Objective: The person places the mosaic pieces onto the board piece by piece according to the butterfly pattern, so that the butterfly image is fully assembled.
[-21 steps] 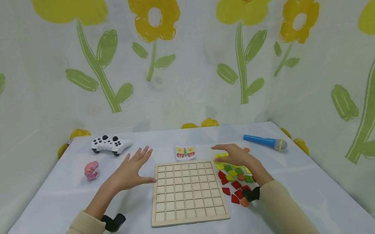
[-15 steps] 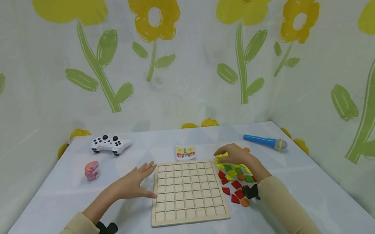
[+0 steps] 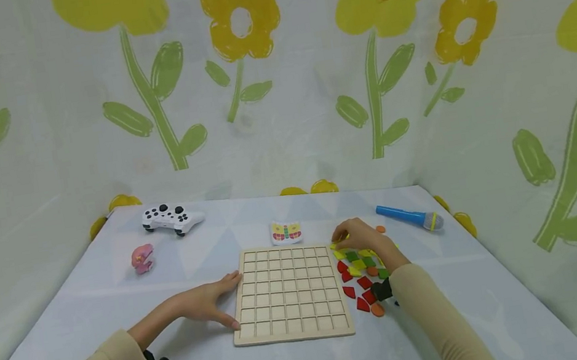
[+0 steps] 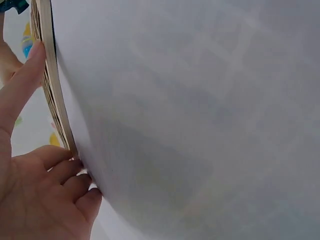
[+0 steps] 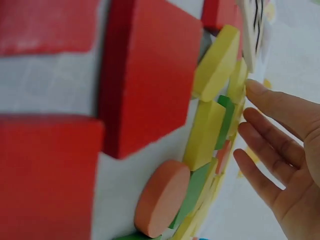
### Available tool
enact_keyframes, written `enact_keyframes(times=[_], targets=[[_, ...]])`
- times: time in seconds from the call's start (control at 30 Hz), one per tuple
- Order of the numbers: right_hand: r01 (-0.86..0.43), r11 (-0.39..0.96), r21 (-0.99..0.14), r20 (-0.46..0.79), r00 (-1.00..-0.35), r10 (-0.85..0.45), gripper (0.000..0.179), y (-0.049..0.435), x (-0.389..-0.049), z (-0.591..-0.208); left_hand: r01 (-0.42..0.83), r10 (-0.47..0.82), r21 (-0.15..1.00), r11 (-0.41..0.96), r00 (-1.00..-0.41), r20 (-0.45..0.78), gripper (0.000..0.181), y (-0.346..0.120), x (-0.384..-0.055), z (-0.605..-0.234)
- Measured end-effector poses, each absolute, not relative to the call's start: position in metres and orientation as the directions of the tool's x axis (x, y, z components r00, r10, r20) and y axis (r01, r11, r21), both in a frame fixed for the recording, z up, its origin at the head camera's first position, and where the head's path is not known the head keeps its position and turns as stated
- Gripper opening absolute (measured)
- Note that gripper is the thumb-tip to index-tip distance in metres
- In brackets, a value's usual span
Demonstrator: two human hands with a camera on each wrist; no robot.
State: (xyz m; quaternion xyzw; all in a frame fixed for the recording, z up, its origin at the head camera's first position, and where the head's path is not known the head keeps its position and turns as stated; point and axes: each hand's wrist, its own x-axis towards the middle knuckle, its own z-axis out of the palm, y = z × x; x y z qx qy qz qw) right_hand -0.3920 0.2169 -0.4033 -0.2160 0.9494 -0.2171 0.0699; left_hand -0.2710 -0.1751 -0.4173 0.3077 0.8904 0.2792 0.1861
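A square wooden grid board (image 3: 294, 338) lies on the table with bare cells. My left hand (image 3: 203, 302) rests at its left side, thumb and fingertips against the edge; in the left wrist view, the hand (image 4: 47, 187) has its thumb apart from its fingers along the board's side. Right of the board, loose pieces lie scattered: red ones (image 3: 364, 283), yellow ones (image 5: 216, 65), green ones (image 3: 352, 255) and orange discs (image 5: 162, 199). My right hand (image 3: 363, 236) reaches over the yellow pieces at the far end. In the right wrist view, its thumb and fingers (image 5: 265, 175) are spread beside them.
Behind the board lies a small card (image 3: 286, 234) with a butterfly pattern. A blue toy microphone (image 3: 406, 216) is at the back right. A white game controller (image 3: 171, 218) and a pink toy (image 3: 142, 259) lie at the back left. A flower-printed curtain hangs behind the table.
My left hand has come down and nearer along the board's left side, now touching its edge. My right hand has lowered slightly to the yellow pieces, its fingers drawn closer together.
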Motion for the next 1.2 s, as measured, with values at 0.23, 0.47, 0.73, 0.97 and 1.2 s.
enact_keyframes(times=[0.23,0.47,0.73,0.97,1.2], targets=[[-0.434,0.793,-0.427,-0.008,-0.875,-0.484,0.013,0.215,-0.39,-0.404,0.431,0.645,0.618,0.657,-0.745,-0.167,0.105,-0.176,-0.272,-0.418],[-0.395,0.82,-0.415,-0.015,-0.898,-0.44,0.012,0.214,-0.389,-0.402,0.413,0.628,0.616,0.671,-0.758,-0.176,0.105,-0.174,-0.27,-0.419],[-0.459,0.778,-0.43,0.077,-0.877,-0.475,0.013,0.211,-0.389,-0.4,0.421,0.629,0.608,0.673,-0.758,-0.171,0.104,-0.173,-0.271,-0.418],[-0.566,0.677,-0.471,0.151,-0.808,-0.57,0.014,0.188,-0.384,-0.398,0.411,0.618,0.598,0.688,-0.764,-0.186,0.104,-0.172,-0.271,-0.416],[-0.635,0.597,-0.49,0.184,-0.745,-0.642,0.013,0.155,-0.376,-0.397,0.388,0.6,0.594,0.705,-0.773,-0.206,0.104,-0.171,-0.271,-0.415]])
